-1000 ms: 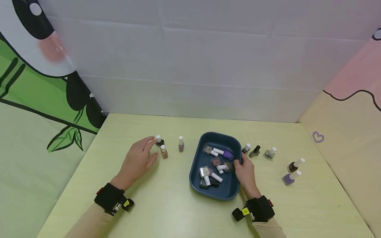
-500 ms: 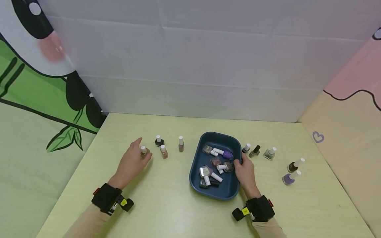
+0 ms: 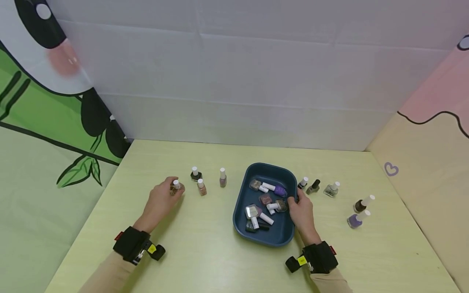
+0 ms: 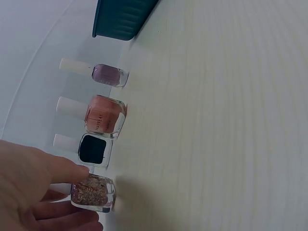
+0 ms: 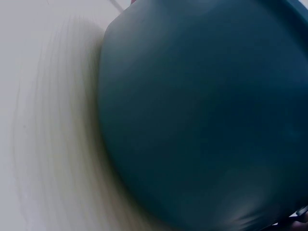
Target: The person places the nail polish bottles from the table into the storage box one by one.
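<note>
My left hand (image 3: 158, 204) pinches a nail polish bottle (image 4: 91, 193) with glittery contents and a white cap, its thumb on one side and its fingers on the other. Right beside that bottle stand a black nail polish (image 4: 93, 149) and a pinkish one (image 4: 104, 116), with a mauve one (image 4: 107, 74) further along; all have white caps. My right hand (image 3: 303, 215) grips the right rim of a dark blue tray (image 3: 282, 232). Inside lie several nail polish bottles, among them a purple one (image 3: 280, 191). The tray's side fills most of the right wrist view.
To the right of the tray stand several more bottles, including a black-capped one (image 3: 313, 186), a clear one (image 3: 331, 189), a dark one (image 3: 360, 206) and a purple one (image 3: 354, 220). A pale wall (image 3: 234, 81) rises behind the light wooden table (image 3: 205, 252).
My left hand has drawn back leftward from beside the black nail polish, and its fingers have closed around the glitter bottle. The right hand and tray have stayed in place.
</note>
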Demonstrator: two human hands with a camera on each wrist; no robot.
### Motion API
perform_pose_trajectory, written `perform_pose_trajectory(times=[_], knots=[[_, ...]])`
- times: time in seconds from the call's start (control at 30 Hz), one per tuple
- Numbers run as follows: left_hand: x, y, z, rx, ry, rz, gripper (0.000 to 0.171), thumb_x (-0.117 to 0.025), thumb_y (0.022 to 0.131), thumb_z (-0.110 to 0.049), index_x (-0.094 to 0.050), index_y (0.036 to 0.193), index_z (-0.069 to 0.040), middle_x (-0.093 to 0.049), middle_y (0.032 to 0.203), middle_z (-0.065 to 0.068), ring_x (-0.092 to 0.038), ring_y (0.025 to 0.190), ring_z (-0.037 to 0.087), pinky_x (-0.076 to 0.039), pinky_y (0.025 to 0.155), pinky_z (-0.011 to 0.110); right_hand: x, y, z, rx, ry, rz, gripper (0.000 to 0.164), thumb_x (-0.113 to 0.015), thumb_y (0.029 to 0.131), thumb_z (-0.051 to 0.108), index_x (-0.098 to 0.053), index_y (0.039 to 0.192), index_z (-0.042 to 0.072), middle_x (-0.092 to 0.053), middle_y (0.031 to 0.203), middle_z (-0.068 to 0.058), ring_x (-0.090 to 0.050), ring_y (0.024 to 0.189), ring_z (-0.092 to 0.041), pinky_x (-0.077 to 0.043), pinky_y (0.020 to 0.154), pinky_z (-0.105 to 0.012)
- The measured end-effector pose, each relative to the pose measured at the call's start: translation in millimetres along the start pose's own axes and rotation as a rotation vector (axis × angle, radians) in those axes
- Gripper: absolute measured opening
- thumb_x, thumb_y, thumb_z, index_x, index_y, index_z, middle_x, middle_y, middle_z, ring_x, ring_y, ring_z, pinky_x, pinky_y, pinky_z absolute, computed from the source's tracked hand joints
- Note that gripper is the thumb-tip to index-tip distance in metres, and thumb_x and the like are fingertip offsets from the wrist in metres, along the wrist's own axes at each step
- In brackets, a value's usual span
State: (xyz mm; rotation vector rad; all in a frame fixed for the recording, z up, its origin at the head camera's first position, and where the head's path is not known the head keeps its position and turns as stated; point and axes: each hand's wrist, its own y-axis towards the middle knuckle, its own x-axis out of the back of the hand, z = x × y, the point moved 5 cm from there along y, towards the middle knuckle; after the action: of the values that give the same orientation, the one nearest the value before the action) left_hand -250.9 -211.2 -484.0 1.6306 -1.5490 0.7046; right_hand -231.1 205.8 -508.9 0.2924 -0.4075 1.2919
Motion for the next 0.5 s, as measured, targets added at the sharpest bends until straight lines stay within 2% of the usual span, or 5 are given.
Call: perform_pose_trajectory(times=[0.23, 0.5], knots=[[-0.6, -0.1, 1.6, -0.022, -0.011, -0.017, 0.036, -0.07, 0.098, -0.008, -0.059, 0.126, 0.011, -0.073, 0.108, 0.027, -0.072, 0.095, 0.037, -0.059, 0.081, 0.05, -0.6, 0.5, 0.4, 0.01, -0.003, -0.009, 0.049, -0.047, 0.101, 0.003, -0.047, 0.149, -0.009, -0.056, 0.143, -0.03, -0.058, 0.128, -0.041, -0.046, 0.108, -0.058], [-1.0, 0.0, 0.4, -0.007, -0.022, -0.018, 0.034, -0.07, 0.097, -0.007, -0.06, 0.124, 0.011, -0.073, 0.107, 0.027, -0.072, 0.094, 0.036, -0.059, 0.081, 0.05, -0.4, 0.3, 0.0, 0.008, -0.003, -0.012, 0.049, -0.047, 0.101, 0.003, -0.047, 0.149, -0.009, -0.056, 0.143, -0.03, -0.059, 0.127, -0.042, -0.046, 0.108, -0.058]])
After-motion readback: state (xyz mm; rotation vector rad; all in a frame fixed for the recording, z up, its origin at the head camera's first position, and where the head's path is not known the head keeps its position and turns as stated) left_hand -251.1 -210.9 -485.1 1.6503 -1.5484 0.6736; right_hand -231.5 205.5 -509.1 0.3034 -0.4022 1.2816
